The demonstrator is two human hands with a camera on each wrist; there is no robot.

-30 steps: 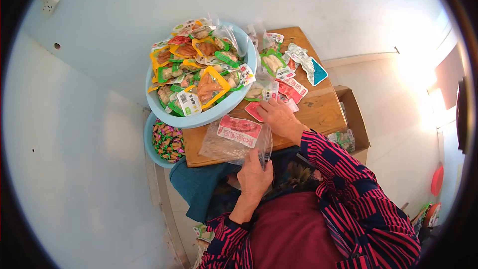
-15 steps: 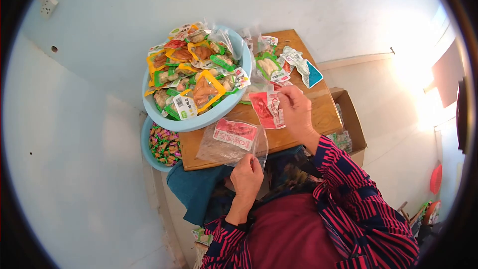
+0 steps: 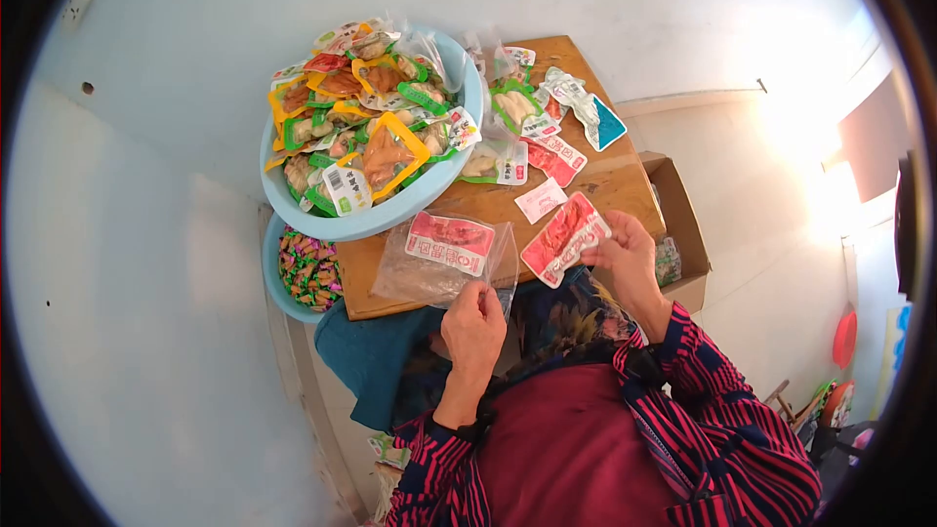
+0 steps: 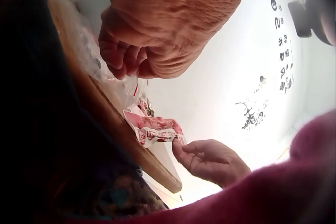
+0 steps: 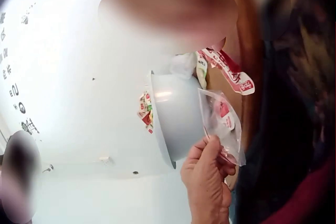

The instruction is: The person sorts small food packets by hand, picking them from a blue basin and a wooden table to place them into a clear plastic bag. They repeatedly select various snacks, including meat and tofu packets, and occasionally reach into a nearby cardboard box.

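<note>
In the head view my left hand [image 3: 474, 330] pinches the near edge of a clear plastic bag [image 3: 402, 271] at the table's front. On the bag lies a red-and-white food packet [image 3: 449, 243]; whether it is inside cannot be told. My right hand [image 3: 625, 252] holds a second red-and-white packet [image 3: 566, 237] by its right edge, tilted over the table front. Both hands show in the left wrist view, with the right-hand packet [image 4: 157, 130] beyond the bag. From the right wrist, the bag [image 5: 220, 124] hangs at the left hand's fingertips.
A light blue basin [image 3: 429, 197] heaped with food packets stands on the wooden table [image 3: 615, 190]. More packets, a small pink-and-white one [image 3: 541, 200] among them, lie at the right. Below left is a basin of small wrapped pieces [image 3: 310, 268]; a cardboard box [image 3: 683, 224] stands right.
My right hand has picked up a red-and-white packet from the table and brought it right and nearer the body. The left hand keeps its pinch on the bag.
</note>
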